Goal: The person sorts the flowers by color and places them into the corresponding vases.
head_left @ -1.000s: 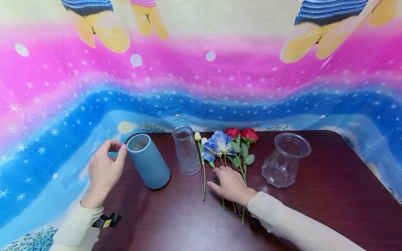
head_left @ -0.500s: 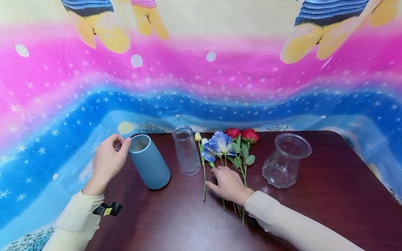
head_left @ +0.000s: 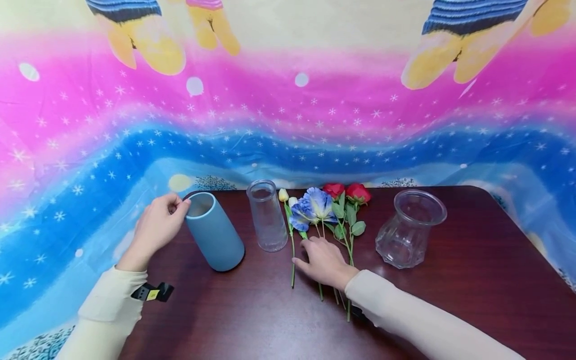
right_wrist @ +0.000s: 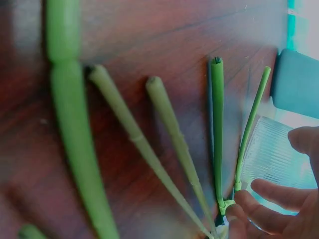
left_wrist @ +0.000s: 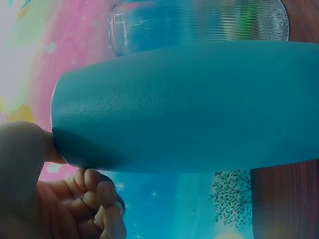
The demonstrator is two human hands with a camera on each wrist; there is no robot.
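Observation:
My left hand (head_left: 159,225) is at the rim of a tall blue-grey vase (head_left: 216,235), pinching its left edge between thumb and curled fingers. In the left wrist view the thumb passes behind the rim of the vase (left_wrist: 189,109), and the bent fingertips (left_wrist: 107,191) sit against its side. My right hand (head_left: 326,262) lies over flower stems on the table, thumb spread away from the fingers. In the right wrist view its fingertips (right_wrist: 241,211) are by a green tulip stem (right_wrist: 218,134). A blue flower (head_left: 317,205) lies just beyond the fingers.
Between vase and flowers stands a clear ribbed glass vase (head_left: 268,220). White tulips (head_left: 283,195) and red roses (head_left: 357,194) flank the blue flower. On the right stands a flared glass vase (head_left: 407,230). A printed cloth (head_left: 288,115) hangs behind the dark wooden table (head_left: 252,315).
My left hand has moved right, its thumb coming onto the vase's rim and its fingers curling in. My right hand has shifted slightly left over the stems. The vases and flowers stay put.

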